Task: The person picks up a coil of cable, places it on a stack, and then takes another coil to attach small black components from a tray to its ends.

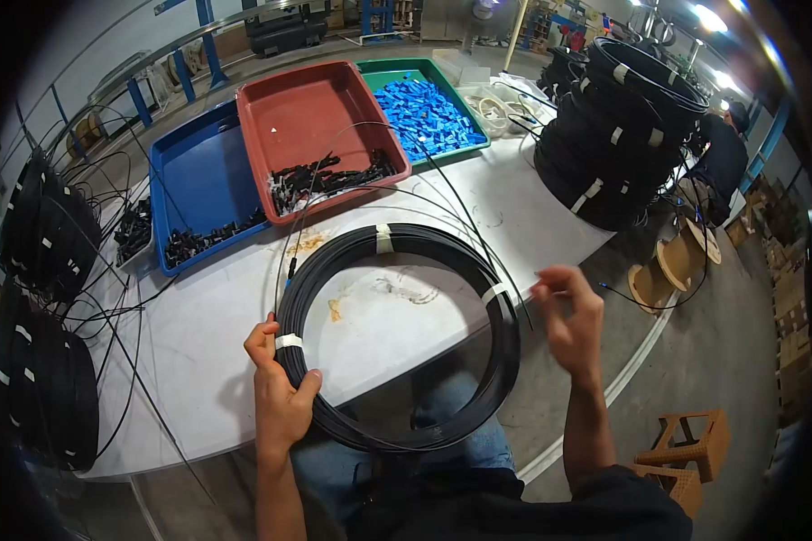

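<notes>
My left hand (pixel 284 392) grips the left side of a coil of black cable (pixel 505 361), its thumb inside the ring and fingers outside. White tape bands the coil in several places; the ring leans over the table's front edge, above my lap. A loose black cable end (pixel 525 311) arcs over the coil and hangs at its right side. Near the coil's left side is another cable end with a dark connector (pixel 290 269) and a bit of blue. My right hand (pixel 570 320) is raised right of the coil, fingers bent and apart, slightly blurred, with nothing visible in it.
Behind the coil on the white table (pixel 189 361) sit a blue tray (pixel 198 171) and red tray (pixel 307 117) of black parts, and a green tray (pixel 392 68) of blue pieces. Coil stacks (pixel 604 135) flank both sides. Wooden spools (pixel 677 266), an orange stool (pixel 695 442) and another person (pixel 726 158) are at right.
</notes>
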`<state>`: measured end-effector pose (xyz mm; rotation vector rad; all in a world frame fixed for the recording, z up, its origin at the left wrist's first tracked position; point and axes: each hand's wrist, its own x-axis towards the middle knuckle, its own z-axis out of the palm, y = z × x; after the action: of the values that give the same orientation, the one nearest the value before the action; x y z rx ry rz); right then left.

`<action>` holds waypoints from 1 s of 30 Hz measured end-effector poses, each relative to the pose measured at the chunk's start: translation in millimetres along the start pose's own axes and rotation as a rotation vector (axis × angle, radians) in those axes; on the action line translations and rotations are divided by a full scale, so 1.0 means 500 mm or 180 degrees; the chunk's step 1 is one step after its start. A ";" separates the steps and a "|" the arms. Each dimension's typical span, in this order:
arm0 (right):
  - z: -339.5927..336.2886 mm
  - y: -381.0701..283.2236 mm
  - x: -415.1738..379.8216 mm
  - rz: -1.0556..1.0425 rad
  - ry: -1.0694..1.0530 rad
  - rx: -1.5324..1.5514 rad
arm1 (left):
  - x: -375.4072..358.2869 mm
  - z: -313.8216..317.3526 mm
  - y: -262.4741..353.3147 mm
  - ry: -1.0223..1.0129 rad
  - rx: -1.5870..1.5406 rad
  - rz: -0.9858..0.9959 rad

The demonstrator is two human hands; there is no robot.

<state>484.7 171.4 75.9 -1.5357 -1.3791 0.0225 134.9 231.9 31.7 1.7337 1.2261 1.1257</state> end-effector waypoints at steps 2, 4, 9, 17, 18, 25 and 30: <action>-0.019 0.064 -0.010 0.0235 0.0157 -0.0127 | 0.003 -0.002 0.000 -0.0062 -0.0020 -0.0028; -0.031 0.129 -0.042 0.0506 0.0089 -0.0038 | -0.003 0.004 -0.013 0.0480 0.0564 0.0408; 0.023 0.180 -0.121 0.1262 0.0536 0.1410 | -0.055 -0.010 0.075 0.0251 0.0606 0.1375; 0.096 0.176 -0.083 0.1431 0.1095 0.1684 | -0.135 0.135 0.189 -0.1409 0.1368 0.1870; 0.102 0.189 -0.088 0.1402 0.1062 0.1693 | -0.143 0.161 0.187 -0.1479 0.1784 0.1863; 0.126 0.290 -0.148 0.2258 0.1169 0.3222 | -0.133 0.227 0.130 -0.0521 0.2633 0.2363; 0.143 0.202 -0.148 0.1517 0.1008 0.3257 | -0.137 0.232 0.105 -0.0450 0.2635 0.2663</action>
<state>489.5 181.0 -67.7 -0.8831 -0.5388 0.6490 248.9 143.2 20.9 3.0828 0.9288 0.9231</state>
